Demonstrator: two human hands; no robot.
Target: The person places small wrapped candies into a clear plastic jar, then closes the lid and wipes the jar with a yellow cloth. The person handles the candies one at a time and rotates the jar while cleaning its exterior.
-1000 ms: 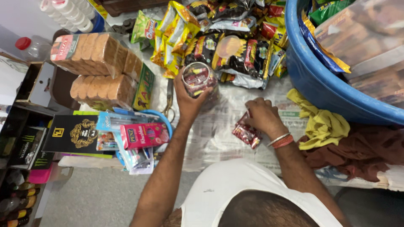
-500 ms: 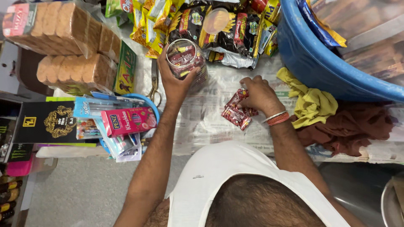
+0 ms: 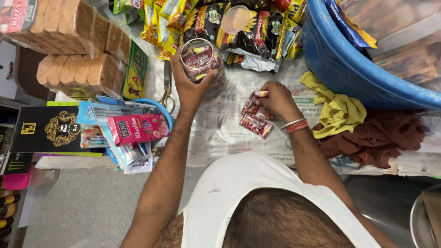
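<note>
Gripping jar (image 3: 202, 62), sachets (image 3: 255, 117) underhand

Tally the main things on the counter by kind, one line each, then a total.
Clear jar in the left hand: 1
Strip of red sachets under the right hand: 1
Cloths, yellow and brown: 2
Blue tub: 1
Rusk packs: 2
Scissors: 1
Total: 8

blue tub (image 3: 340, 69) | yellow cloth (image 3: 337, 112) | scissors (image 3: 166, 87) | biscuit packs (image 3: 69, 27)
</note>
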